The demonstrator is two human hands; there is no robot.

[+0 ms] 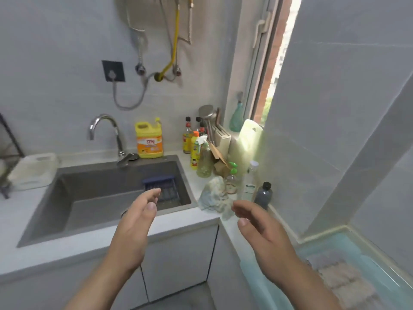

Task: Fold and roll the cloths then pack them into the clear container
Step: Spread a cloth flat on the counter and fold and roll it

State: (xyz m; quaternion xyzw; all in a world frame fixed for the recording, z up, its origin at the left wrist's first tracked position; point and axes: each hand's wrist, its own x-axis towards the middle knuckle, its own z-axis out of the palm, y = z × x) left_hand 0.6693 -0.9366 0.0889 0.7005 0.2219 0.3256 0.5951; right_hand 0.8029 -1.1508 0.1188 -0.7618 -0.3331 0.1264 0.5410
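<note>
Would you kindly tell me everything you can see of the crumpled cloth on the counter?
The crumpled cloth is a pale whitish rag with faint green and brown mottling, soft fabric bunched into a loose heap, neither folded nor rolled. It lies on the white counter right of the sink, before a cluster of bottles. The right hand hovers near without touching it.

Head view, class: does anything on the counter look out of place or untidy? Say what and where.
Yes: a crumpled cloth lies bunched on the counter corner right of the sink, beside the bottles, neither folded nor rolled. The left hand and right hand hover near it, empty.
</note>
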